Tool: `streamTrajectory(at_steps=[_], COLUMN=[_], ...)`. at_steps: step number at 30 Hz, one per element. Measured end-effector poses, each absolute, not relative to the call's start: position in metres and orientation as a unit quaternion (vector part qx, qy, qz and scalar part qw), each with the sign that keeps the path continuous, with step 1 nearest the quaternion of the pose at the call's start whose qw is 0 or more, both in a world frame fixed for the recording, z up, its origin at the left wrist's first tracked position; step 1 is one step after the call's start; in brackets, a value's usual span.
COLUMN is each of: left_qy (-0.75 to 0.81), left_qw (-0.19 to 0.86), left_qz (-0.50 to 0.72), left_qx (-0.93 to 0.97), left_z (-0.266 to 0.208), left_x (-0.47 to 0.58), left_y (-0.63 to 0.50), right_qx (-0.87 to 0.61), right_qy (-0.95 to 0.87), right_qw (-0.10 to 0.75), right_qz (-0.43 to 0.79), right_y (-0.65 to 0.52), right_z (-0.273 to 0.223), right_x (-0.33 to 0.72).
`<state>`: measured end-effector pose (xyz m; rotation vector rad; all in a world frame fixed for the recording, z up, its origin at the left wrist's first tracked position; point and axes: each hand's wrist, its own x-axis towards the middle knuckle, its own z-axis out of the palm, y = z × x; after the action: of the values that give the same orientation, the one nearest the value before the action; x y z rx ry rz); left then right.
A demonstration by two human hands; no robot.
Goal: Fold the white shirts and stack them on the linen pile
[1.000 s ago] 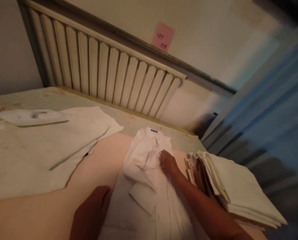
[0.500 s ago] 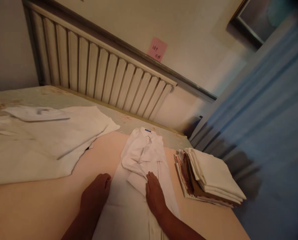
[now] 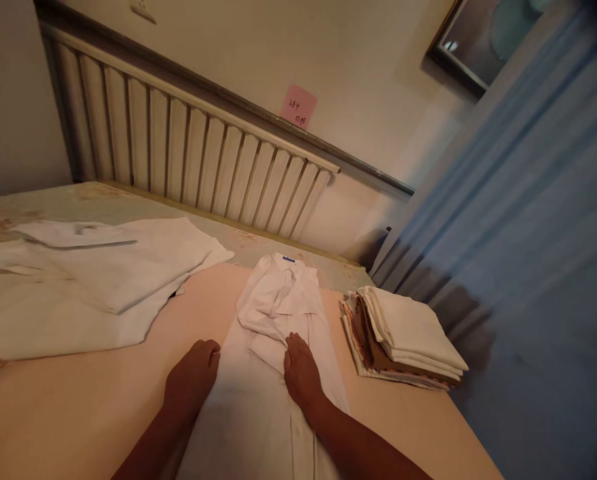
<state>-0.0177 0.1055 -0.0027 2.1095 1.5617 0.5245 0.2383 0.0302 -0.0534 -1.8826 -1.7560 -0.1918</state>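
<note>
A white long-sleeved shirt [image 3: 248, 413] lies in front of me, its sides folded inward and its collar with a blue label at the far end. One sleeve is bent across the middle, its cuff angled near my right hand. My left hand [image 3: 193, 373] is closed at the shirt's left edge, fingers curled around the fabric there; the fingertips are partly hidden. My right hand [image 3: 303, 373] rests on the shirt beside the cuff, fingers stretched forward and lying on the cloth.
To the left, more white garments [image 3: 103, 293] are spread out. A stack of folded clothes [image 3: 413, 340] stands at the right on the peach-coloured cloth [image 3: 93, 407]. Behind are a radiator [image 3: 188, 147], a pink note [image 3: 298, 107] and a framed picture [image 3: 468, 47]. A blue curtain [image 3: 528, 280] hangs at right.
The camera view has shifted a little, moving the scene slightly left. Both hands keep nearly the same places on the shirt, and the folds look unchanged.
</note>
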Motion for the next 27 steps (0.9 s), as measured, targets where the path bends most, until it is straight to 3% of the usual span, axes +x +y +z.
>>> streamTrajectory(at_steps=[27], left_qy=[0.549], left_qw=[0.226], left_qz=[0.215], left_qx=[0.776], left_z=[0.0009], left_x=[-0.0183], left_y=[0.1017], right_qx=[-0.715], right_qy=[-0.651], right_qw=[0.244], right_qz=[-0.065], right_y=[0.0277], right_z=[-0.0463], right_x=[0.2361])
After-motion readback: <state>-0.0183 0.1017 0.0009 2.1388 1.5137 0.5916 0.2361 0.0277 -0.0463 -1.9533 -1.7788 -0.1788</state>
